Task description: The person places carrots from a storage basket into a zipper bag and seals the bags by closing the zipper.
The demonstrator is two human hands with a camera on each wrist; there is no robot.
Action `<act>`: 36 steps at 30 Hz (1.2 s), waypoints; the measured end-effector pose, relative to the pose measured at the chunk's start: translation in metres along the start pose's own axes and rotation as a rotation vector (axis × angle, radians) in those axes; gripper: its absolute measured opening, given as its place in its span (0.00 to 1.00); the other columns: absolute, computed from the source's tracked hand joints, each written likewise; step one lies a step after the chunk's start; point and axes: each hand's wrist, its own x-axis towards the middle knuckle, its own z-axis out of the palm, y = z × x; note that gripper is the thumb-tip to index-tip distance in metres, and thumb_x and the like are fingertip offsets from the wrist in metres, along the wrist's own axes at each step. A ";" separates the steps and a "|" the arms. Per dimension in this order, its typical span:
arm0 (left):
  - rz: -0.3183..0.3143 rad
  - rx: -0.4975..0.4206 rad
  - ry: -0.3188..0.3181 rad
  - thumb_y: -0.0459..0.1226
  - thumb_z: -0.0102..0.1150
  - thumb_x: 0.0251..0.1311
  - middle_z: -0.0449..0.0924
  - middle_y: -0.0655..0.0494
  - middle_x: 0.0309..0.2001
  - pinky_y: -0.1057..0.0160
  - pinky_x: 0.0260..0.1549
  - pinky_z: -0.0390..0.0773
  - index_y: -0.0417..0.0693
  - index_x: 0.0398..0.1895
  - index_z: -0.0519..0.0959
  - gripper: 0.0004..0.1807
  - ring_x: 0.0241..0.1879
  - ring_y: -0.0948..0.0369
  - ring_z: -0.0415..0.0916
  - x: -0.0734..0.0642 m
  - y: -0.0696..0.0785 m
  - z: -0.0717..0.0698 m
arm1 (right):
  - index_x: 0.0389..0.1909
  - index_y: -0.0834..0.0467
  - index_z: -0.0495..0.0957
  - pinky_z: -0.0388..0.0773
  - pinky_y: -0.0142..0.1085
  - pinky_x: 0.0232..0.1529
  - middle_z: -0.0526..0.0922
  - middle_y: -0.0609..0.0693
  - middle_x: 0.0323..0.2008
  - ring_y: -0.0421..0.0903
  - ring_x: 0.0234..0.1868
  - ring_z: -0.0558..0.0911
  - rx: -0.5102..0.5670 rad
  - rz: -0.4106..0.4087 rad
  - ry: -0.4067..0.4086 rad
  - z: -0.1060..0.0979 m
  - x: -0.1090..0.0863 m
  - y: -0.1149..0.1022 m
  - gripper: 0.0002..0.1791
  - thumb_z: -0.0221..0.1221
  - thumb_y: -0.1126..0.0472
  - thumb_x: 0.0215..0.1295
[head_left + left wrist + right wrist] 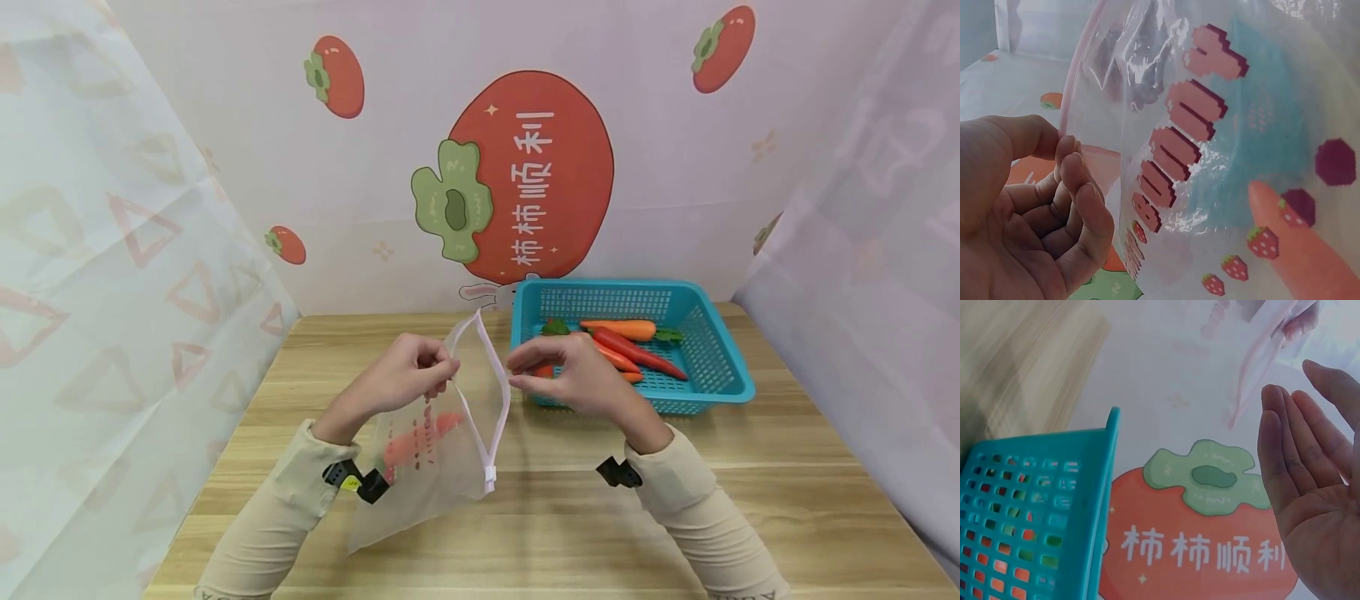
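Observation:
My left hand (pixel 416 371) pinches one side of the mouth of a clear zip bag (pixel 420 492) with a pink-white zip edge. The mouth gapes, with its slider (pixel 490 477) at the near end. Inside the bag lies an orange-red carrot (pixel 1304 256), seen through the printed film with "BUNNY" lettering and strawberries. My right hand (pixel 573 375) hovers by the other zip edge, in front of the basket. In the right wrist view its fingers (pixel 1291 444) are nearly straight, with nothing between them and the thumb.
A teal plastic basket (pixel 723 367) stands at the back right of the wooden table (pixel 570 533). It holds an orange carrot (pixel 622 330), a red chili pepper (pixel 645 356) and other vegetables. Persimmon-printed cloth (pixel 360 183) forms the back wall, and cloth hangs at both sides.

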 end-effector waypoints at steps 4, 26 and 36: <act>-0.002 -0.002 0.003 0.35 0.57 0.74 0.75 0.57 0.22 0.65 0.23 0.82 0.38 0.29 0.80 0.14 0.22 0.63 0.72 -0.001 0.000 -0.001 | 0.48 0.50 0.89 0.89 0.43 0.50 0.92 0.45 0.44 0.36 0.43 0.89 -0.026 -0.001 0.019 -0.008 -0.002 0.000 0.12 0.74 0.58 0.64; -0.010 -0.024 -0.004 0.35 0.57 0.74 0.75 0.57 0.22 0.64 0.24 0.83 0.38 0.30 0.80 0.13 0.22 0.62 0.72 -0.004 -0.001 -0.002 | 0.53 0.58 0.87 0.87 0.53 0.54 0.91 0.55 0.51 0.53 0.50 0.90 -0.336 0.181 -0.091 -0.060 -0.020 0.027 0.16 0.72 0.60 0.66; -0.018 -0.023 -0.005 0.34 0.57 0.74 0.75 0.57 0.22 0.64 0.24 0.83 0.41 0.29 0.80 0.12 0.22 0.61 0.73 -0.006 -0.002 -0.003 | 0.53 0.59 0.87 0.87 0.52 0.49 0.90 0.57 0.50 0.54 0.49 0.86 -0.395 0.268 -0.136 -0.077 -0.036 0.059 0.16 0.72 0.64 0.65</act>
